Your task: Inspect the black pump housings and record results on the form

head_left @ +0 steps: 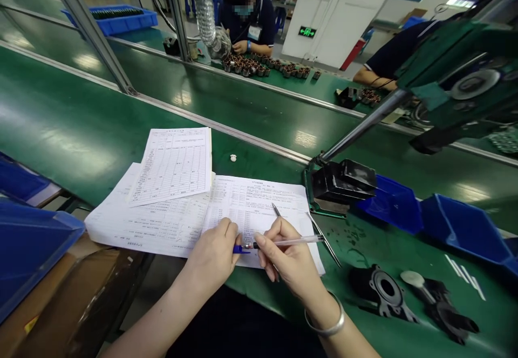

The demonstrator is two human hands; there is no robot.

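My left hand point(215, 251) is closed round a blue pen cap point(241, 249) above the lower edge of an open printed booklet point(226, 196). In my right hand point(285, 253) is a pen point(301, 240) with a clear barrel, pinched between thumb and fingers. The pen's front end meets the cap; whether it sits inside the cap I cannot tell. A dark metal tip point(276, 210) shows just beyond my right fingers, the rest of it hidden. Metal tweezers point(329, 247) lie at the booklet's right edge. A loose printed form point(174, 166) rests over the left pages.
A small white piece point(233, 158) lies behind the booklet. To the right stand a green press point(352, 183), blue bins point(465, 228), black metal parts point(384, 290) and white sticks point(465, 275). A co-worker point(251, 18) sits across the line near copper-coloured parts point(246, 66).
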